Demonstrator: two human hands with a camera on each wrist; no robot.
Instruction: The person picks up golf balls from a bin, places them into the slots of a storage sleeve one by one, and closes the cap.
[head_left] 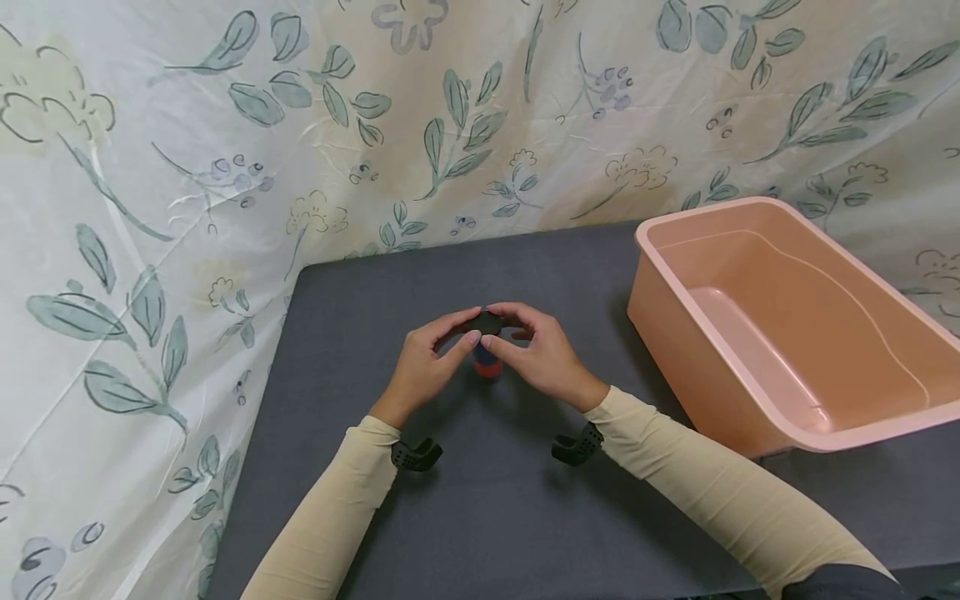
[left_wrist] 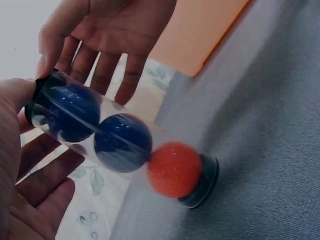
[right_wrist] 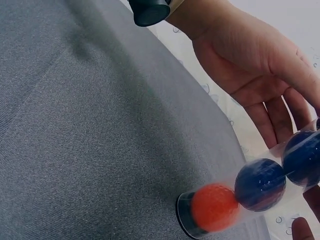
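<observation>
A clear tube [left_wrist: 162, 135] stands upright on the grey table, its black base [left_wrist: 207, 182] touching the cloth. Inside it, two dark blue balls [left_wrist: 122, 142] sit above one orange ball [left_wrist: 175, 169]. Its black cap [head_left: 485, 323] is at the top end. My left hand [head_left: 423, 362] pinches the cap's left side between thumb and fingers. From the opposite side, my right hand [head_left: 551, 358] pinches the same cap, thumb toward me. Some fingers of both hands spread behind or beside the tube in the wrist views.
A large peach plastic tub [head_left: 690, 333] stands on the right of the grey table [head_left: 480, 517], close to the right forearm. Behind and to the left hangs a floral curtain [head_left: 300, 167]. Each wrist carries a black device [head_left: 417, 455].
</observation>
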